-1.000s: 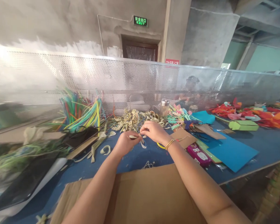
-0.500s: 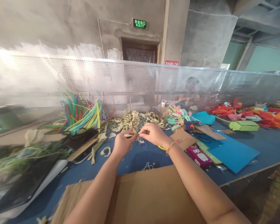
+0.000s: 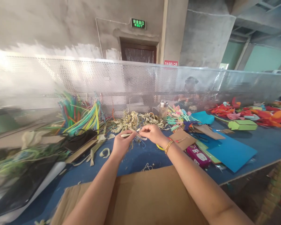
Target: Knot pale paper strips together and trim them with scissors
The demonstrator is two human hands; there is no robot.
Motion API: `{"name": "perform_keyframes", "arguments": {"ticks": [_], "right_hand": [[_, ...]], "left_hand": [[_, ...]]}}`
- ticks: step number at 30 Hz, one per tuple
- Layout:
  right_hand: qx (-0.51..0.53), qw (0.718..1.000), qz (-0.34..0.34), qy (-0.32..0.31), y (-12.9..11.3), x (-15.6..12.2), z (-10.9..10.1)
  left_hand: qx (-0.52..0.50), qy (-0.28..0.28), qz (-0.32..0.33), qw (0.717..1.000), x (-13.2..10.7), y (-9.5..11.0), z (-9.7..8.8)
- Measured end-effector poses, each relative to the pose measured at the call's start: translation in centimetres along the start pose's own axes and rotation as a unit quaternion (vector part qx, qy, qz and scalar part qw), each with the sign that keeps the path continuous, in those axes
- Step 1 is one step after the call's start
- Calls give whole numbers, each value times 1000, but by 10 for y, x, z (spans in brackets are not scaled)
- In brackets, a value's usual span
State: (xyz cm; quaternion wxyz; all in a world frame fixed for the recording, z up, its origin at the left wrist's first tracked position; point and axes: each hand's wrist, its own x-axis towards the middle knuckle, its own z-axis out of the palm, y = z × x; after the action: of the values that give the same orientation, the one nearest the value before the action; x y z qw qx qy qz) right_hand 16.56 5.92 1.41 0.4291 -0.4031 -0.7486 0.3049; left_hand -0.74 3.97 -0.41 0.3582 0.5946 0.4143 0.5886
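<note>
My left hand (image 3: 123, 144) is closed in a pinch on a thin pale strip (image 3: 125, 135), whose end pokes out past the thumb. Opposite it, my right hand (image 3: 154, 135), with a gold bracelet (image 3: 168, 146) at the wrist, pinches the same pale material, and the fingertips of both hands nearly meet. Which part of the strip each hand holds is too small to make out. Just beyond the hands lies a tangled heap of dried, beige-green strips (image 3: 131, 120). A curled pale strip (image 3: 105, 152) rests on the blue tabletop to the left.
A brown cardboard sheet (image 3: 140, 197) lies under my forearms. Coloured stems (image 3: 84, 118) are heaped at the left, near a black bag (image 3: 81, 140). A bottle (image 3: 164, 110), pastel flowers (image 3: 179, 115), a purple pack (image 3: 198, 155) and blue sheets (image 3: 234, 151) are at the right. A perforated metal screen (image 3: 140, 78) stands behind.
My fingertips have shifted slightly, and more of the pale strip shows between and above them. The whole view has moved a little; both hands keep their pinch.
</note>
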Motion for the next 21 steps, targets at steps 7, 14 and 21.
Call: {"name": "perform_keyframes", "arguments": {"ticks": [7, 14, 21], "right_hand": [[-206, 973, -75, 74, -15, -5, 8], [-341, 933, -91, 70, -20, -10, 13], [-375, 919, -93, 82, -25, -12, 28]], "left_hand": [[-34, 57, 0, 998, -3, 4, 6], [-78, 104, -21, 991, -1, -3, 11], [-96, 110, -9, 989, 2, -12, 9]]}}
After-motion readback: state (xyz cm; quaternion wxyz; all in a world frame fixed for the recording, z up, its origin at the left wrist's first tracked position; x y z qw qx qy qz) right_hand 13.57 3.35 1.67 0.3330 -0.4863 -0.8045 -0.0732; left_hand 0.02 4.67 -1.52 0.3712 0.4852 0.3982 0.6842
